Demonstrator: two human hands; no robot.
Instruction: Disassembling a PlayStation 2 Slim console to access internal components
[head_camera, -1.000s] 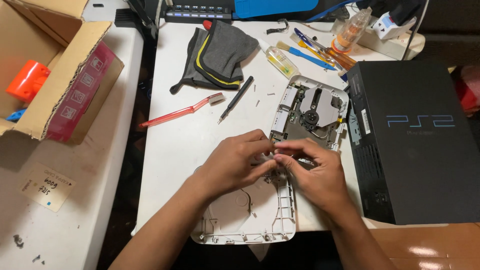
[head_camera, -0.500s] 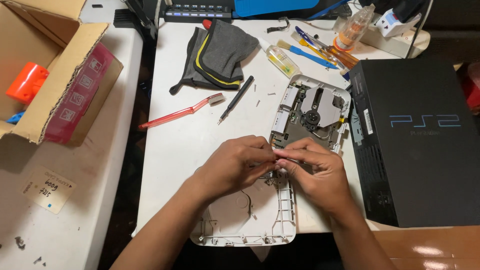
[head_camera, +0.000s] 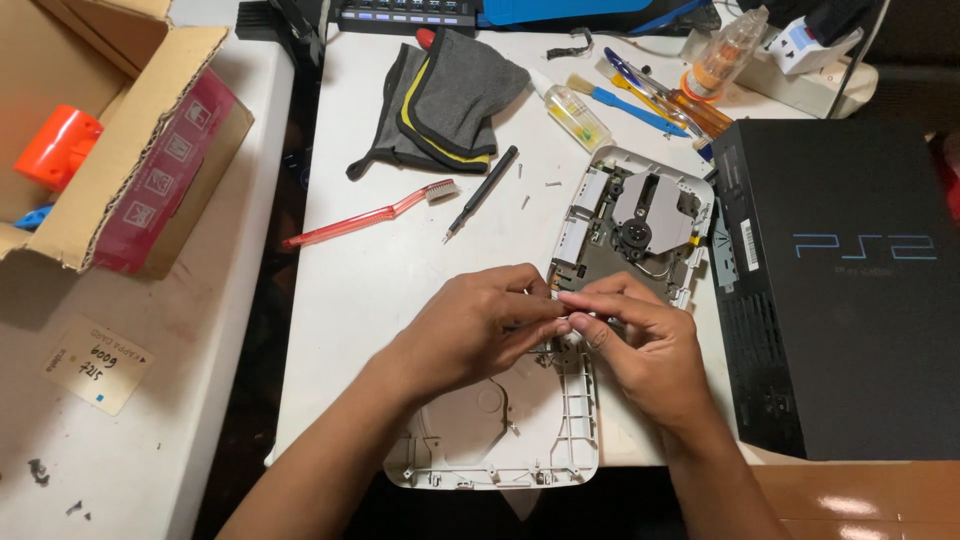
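My left hand (head_camera: 478, 327) and my right hand (head_camera: 640, 345) meet fingertip to fingertip over the far edge of a white plastic console cover (head_camera: 520, 440) lying on the white table (head_camera: 380, 270). Both pinch a small part between them; it is too hidden by the fingers to identify. Just behind the hands lies an opened slim console (head_camera: 635, 225) with its round disc drive exposed.
A large black console (head_camera: 850, 290) stands on the right. A red toothbrush (head_camera: 370, 213), a black screwdriver (head_camera: 482, 192), a grey pouch (head_camera: 445, 100), a glue bottle (head_camera: 570, 108), loose screws and tools lie at the back. A cardboard box (head_camera: 110, 130) sits on the left table.
Both hands stay pinched together at the cover's far edge; they have shifted only slightly. Nothing else has moved.
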